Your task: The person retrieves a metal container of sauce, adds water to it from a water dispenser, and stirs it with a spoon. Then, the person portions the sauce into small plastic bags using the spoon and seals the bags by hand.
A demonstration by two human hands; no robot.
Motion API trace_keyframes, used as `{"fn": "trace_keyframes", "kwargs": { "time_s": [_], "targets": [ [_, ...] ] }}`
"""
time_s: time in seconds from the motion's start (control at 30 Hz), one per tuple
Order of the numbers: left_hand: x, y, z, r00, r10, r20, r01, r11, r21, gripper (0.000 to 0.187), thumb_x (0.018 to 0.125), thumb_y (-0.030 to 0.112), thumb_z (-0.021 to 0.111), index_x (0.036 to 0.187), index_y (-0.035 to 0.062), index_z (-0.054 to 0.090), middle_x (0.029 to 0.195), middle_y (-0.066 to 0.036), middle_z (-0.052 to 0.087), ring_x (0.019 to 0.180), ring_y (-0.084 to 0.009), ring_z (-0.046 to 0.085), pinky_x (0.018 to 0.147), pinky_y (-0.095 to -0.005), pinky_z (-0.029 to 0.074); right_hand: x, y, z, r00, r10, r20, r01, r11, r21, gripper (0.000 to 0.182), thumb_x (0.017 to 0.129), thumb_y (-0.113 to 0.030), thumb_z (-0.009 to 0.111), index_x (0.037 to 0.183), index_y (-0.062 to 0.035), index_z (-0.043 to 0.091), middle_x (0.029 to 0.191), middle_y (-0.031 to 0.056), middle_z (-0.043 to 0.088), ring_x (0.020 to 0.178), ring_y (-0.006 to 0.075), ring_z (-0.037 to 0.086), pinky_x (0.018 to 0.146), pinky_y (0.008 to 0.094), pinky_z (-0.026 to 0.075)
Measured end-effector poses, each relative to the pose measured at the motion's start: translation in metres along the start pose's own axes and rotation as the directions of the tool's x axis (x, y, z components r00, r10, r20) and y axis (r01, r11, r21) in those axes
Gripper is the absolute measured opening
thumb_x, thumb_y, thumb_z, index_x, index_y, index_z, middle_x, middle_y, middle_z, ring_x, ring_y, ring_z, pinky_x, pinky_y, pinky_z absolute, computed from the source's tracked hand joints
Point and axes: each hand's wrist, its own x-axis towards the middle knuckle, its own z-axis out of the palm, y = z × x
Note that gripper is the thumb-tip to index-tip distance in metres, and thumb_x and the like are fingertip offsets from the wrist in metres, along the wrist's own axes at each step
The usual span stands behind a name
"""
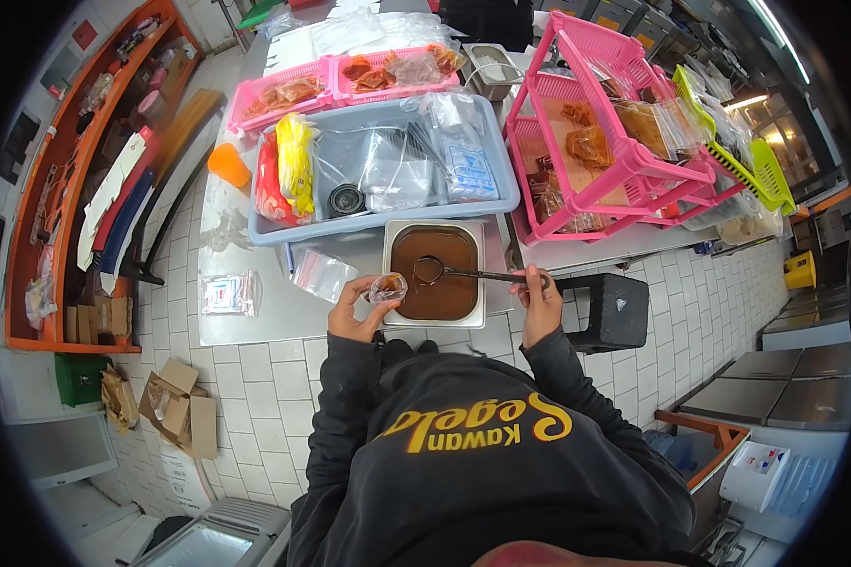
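My left hand [355, 310] pinches a small clear plastic bag [388, 287] with some brown sauce in it, held at the left rim of a steel pan [434, 322]. Brown sauce [444, 302] fills much of the pan. In my right hand [541, 307] is the handle of a ladle [482, 275], which reaches in from the right. Its bowl, with brown sauce in it, overlaps the sauce in the pan. Flat clear plastic bags [326, 276] lie on the table just left of the pan.
Behind the pan stands a grey-blue tub [378, 219] with bags and black lids. Pink baskets [331, 80] of orange-brown packets sit farther back, and a pink tiered rack [577, 213] rises at right. An orange cup [228, 165] and a plastic packet [229, 294] are at left.
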Motion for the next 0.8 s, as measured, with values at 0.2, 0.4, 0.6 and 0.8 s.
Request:
{"fn": "trace_keyframes", "kwargs": {
  "time_s": [0.2, 0.4, 0.6, 0.8],
  "targets": [
    [0.003, -0.001, 0.012, 0.998, -0.052, 0.039, 0.05, 0.998, 0.039, 0.038, 0.067, 0.005, 0.07, 0.1, 0.0004, 0.052, 0.093, -0.007, 0.059, 0.088, -0.0136, 0.055, 0.081, -0.0253, 0.041, -0.012, -0.036, 0.01, 0.999, 0.02, -0.042, -0.013, 0.989, 0.149, 0.025, 0.088, -0.027, 0.047, 0.084, -0.0038, 0.055, 0.072, 0.0008, 0.053, 0.063, 0.0061, 0.047, 0.059, 0.0186, 0.034],
    [0.01, 0.0, 0.02, 0.999, -0.006, 0.051, 0.004, 0.999, 0.042, 0.035, 0.067, 0.008, 0.071, 0.097, 0.0009, 0.055, 0.091, -0.008, 0.061, 0.084, -0.0136, 0.057, 0.076, -0.0245, 0.044, -0.035, -0.055, 0.015, 0.941, -0.323, 0.104, 0.332, 0.939, -0.094, 0.022, 0.089, -0.021, 0.047, 0.086, 0.0001, 0.055, 0.077, 0.004, 0.055, 0.066, 0.0089, 0.049, 0.063, 0.0209, 0.037],
    [0.013, -0.003, 0.023, 0.997, -0.036, 0.064, 0.041, 0.996, -0.08, 0.035, 0.066, 0.008, 0.071, 0.097, 0.0021, 0.056, 0.09, -0.006, 0.062, 0.081, -0.0129, 0.058, 0.074, -0.0242, 0.044, -0.037, -0.055, 0.015, 0.865, -0.483, 0.137, 0.501, 0.846, -0.183, 0.021, 0.088, -0.017, 0.048, 0.086, 0.0021, 0.055, 0.075, 0.0056, 0.054, 0.068, 0.0098, 0.051, 0.063, 0.0215, 0.037],
    [0.018, 0.009, 0.017, 0.998, 0.056, 0.021, -0.057, 0.997, 0.061, 0.037, 0.063, 0.009, 0.073, 0.095, 0.0041, 0.057, 0.093, -0.007, 0.061, 0.083, -0.0141, 0.057, 0.072, -0.0241, 0.044, -0.019, -0.039, 0.012, 0.934, -0.326, 0.144, 0.355, 0.888, -0.293, 0.024, 0.088, -0.021, 0.045, 0.085, -0.0007, 0.058, 0.075, 0.0079, 0.054, 0.069, 0.0147, 0.049, 0.066, 0.0227, 0.037]
  ]
}}
